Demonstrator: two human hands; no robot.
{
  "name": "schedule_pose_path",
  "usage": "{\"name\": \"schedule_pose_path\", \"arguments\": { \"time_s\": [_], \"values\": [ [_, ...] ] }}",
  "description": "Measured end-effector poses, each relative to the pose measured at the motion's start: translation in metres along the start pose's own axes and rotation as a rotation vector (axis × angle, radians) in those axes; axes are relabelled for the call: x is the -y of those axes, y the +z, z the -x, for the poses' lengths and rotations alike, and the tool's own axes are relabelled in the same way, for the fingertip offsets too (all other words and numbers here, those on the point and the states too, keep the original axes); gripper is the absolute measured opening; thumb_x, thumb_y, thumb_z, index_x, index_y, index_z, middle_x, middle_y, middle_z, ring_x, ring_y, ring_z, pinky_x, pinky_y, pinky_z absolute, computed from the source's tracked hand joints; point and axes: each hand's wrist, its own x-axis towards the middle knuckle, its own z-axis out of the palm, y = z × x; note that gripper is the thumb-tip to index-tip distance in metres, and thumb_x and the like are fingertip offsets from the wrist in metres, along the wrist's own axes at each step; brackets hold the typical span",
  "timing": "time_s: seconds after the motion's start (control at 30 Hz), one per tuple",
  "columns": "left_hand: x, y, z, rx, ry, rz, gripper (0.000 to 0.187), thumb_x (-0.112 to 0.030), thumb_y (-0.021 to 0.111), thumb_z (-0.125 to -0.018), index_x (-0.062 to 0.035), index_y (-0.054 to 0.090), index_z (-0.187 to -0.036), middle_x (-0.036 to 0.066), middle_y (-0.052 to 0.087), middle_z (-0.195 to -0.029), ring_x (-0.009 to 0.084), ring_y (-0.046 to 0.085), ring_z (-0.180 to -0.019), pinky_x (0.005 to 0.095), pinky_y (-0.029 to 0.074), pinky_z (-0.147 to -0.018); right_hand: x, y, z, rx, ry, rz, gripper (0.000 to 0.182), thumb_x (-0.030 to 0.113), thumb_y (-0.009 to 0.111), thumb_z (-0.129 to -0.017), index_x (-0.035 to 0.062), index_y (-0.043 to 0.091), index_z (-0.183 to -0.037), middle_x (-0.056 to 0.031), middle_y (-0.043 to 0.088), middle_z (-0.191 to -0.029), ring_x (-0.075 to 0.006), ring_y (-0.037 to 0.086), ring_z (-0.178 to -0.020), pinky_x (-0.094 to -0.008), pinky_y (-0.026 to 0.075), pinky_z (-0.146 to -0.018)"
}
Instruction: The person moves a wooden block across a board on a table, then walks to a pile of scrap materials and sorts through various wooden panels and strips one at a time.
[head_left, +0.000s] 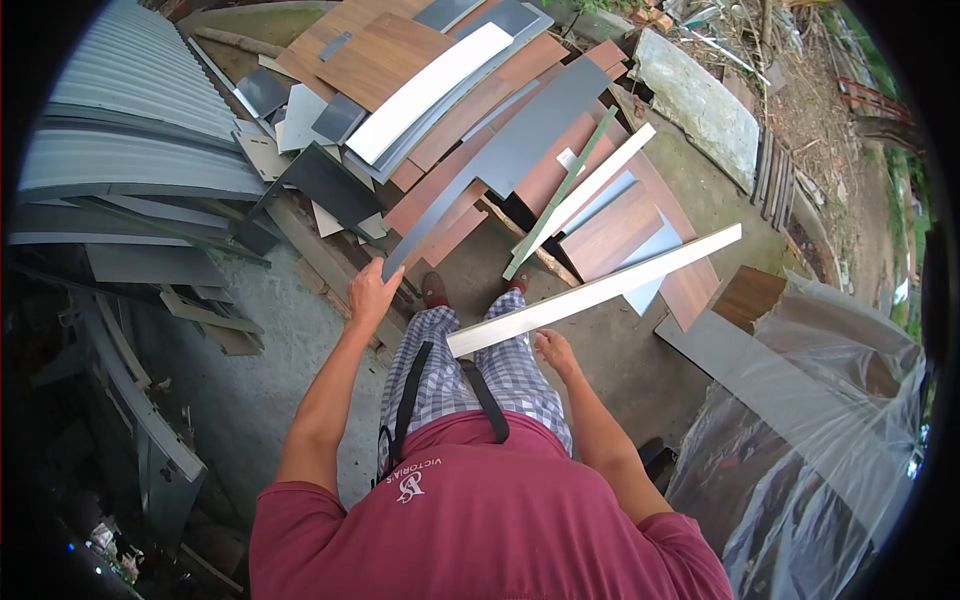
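Observation:
My left hand (371, 298) is closed around the narrow near end of a long grey board (535, 125), whose wider part stretches away over the heap. My right hand (556, 353) is at the lower edge of a long white wooden strip (600, 290), fingers curled against it; the strip partly hides the fingertips. That strip slants across the front of my thighs, its far end up to the right. Beyond it lie a green-edged strip (565, 190), another white strip (600, 185) and a brown wood-look panel (612, 232).
A heap of brown panels (385, 60) and a white board (430, 95) spreads ahead. Corrugated sheets (130, 110) are stacked at left. Clear plastic sheeting (800, 440) covers boards at right. A pale slab (695, 100) lies at the back right.

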Motion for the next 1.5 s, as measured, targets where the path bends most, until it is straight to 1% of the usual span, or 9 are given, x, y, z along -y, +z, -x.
{"name": "schedule_pose_path", "arguments": {
  "time_s": [0.1, 0.17, 0.43, 0.63, 0.67, 0.9, 1.1, 1.2, 1.5],
  "values": [
    [-0.009, -0.004, 0.018, 0.05, 0.04, 0.047, 0.032, -0.032, 0.063, -0.077, -0.0021, 0.054, -0.075, 0.016, 0.06, -0.071, 0.0342, 0.059, -0.064, 0.0425, 0.045, -0.055, -0.005, 0.0, 0.001, 0.004, 0.04, -0.019, 0.039, 0.03, 0.048, -0.082, -0.0015, 0.059, -0.102, -0.0148, 0.064, -0.08, -0.0228, 0.062, -0.073, -0.0326, 0.047, -0.07],
    [-0.02, -0.003, 0.029, 0.082, 0.087, 0.08, 0.03, -0.031, 0.064, -0.076, -0.0023, 0.053, -0.075, 0.016, 0.059, -0.071, 0.0335, 0.059, -0.064, 0.0419, 0.045, -0.055, -0.012, -0.003, -0.006, 0.08, 0.027, 0.049, 0.04, 0.031, 0.047, -0.086, 0.0005, 0.054, -0.112, -0.0097, 0.063, -0.086, -0.0168, 0.061, -0.073, -0.0286, 0.048, -0.061],
    [-0.077, 0.044, 0.055, 0.272, 0.149, 0.211, 0.03, -0.032, 0.063, -0.076, -0.0036, 0.052, -0.075, 0.014, 0.06, -0.073, 0.0317, 0.06, -0.069, 0.0405, 0.047, -0.058, -0.011, -0.014, -0.016, 0.091, -0.024, 0.017, 0.041, 0.032, 0.047, -0.087, 0.0003, 0.052, -0.112, -0.0108, 0.062, -0.088, -0.0176, 0.061, -0.074, -0.0296, 0.048, -0.062],
    [-0.106, 0.076, 0.051, 0.311, 0.206, 0.178, 0.029, -0.031, 0.063, -0.074, -0.0038, 0.053, -0.078, 0.015, 0.061, -0.078, 0.0317, 0.061, -0.073, 0.0413, 0.048, -0.064, -0.016, -0.015, -0.017, 0.123, 0.025, -0.047, 0.043, 0.033, 0.047, -0.088, 0.0009, 0.049, -0.117, -0.0109, 0.062, -0.092, -0.0177, 0.06, -0.076, -0.0296, 0.047, -0.063],
    [-0.108, 0.082, 0.052, 0.233, 0.235, 0.194, 0.029, -0.031, 0.063, -0.074, -0.0032, 0.053, -0.076, 0.014, 0.06, -0.072, 0.0319, 0.06, -0.068, 0.0415, 0.047, -0.06, -0.017, -0.014, -0.016, 0.114, 0.038, -0.072, 0.043, 0.032, 0.047, -0.088, 0.0008, 0.048, -0.118, -0.011, 0.062, -0.093, -0.0177, 0.06, -0.076, -0.0295, 0.047, -0.063],
    [-0.101, 0.098, 0.059, 0.298, 0.202, 0.166, 0.027, -0.028, 0.062, -0.074, -0.0037, 0.051, -0.077, 0.014, 0.06, -0.076, 0.031, 0.061, -0.075, 0.0409, 0.048, -0.065, -0.016, -0.018, -0.009, 0.179, 0.067, -0.018, 0.043, 0.031, 0.045, -0.089, 0.0, 0.047, -0.119, -0.0128, 0.062, -0.095, -0.0191, 0.06, -0.079, -0.0302, 0.047, -0.063],
    [-0.106, 0.106, 0.06, 0.421, 0.112, 0.143, 0.031, -0.029, 0.061, -0.075, -0.0028, 0.051, -0.089, 0.014, 0.06, -0.087, 0.0315, 0.06, -0.084, 0.0421, 0.049, -0.07, -0.014, -0.02, -0.017, 0.188, 0.052, 0.016, 0.045, 0.034, 0.046, -0.089, 0.0001, 0.047, -0.119, -0.013, 0.062, -0.094, -0.0196, 0.061, -0.078, -0.0301, 0.048, -0.063],
    [-0.11, 0.113, 0.065, 0.486, 0.173, 0.151, 0.039, -0.026, 0.063, -0.073, 0.0002, 0.048, -0.098, 0.017, 0.056, -0.1, 0.0324, 0.058, -0.09, 0.0413, 0.048, -0.073, -0.01, -0.021, -0.021, 0.181, 0.048, 0.03, 0.047, 0.036, 0.046, -0.088, -0.0001, 0.048, -0.118, -0.0128, 0.062, -0.094, -0.0195, 0.061, -0.077, -0.0296, 0.048, -0.062],
    [-0.1, 0.113, 0.072, 0.514, 0.088, 0.128, 0.039, -0.022, 0.062, -0.074, -0.0009, 0.046, -0.102, 0.017, 0.054, -0.102, 0.0318, 0.053, -0.1, 0.0423, 0.046, -0.079, -0.001, -0.019, -0.027, 0.207, -0.01, 0.082, 0.048, 0.039, 0.048, -0.087, 0.0007, 0.051, -0.114, -0.0111, 0.062, -0.09, -0.0181, 0.061, -0.074, -0.0287, 0.048, -0.061]
  ]
}}
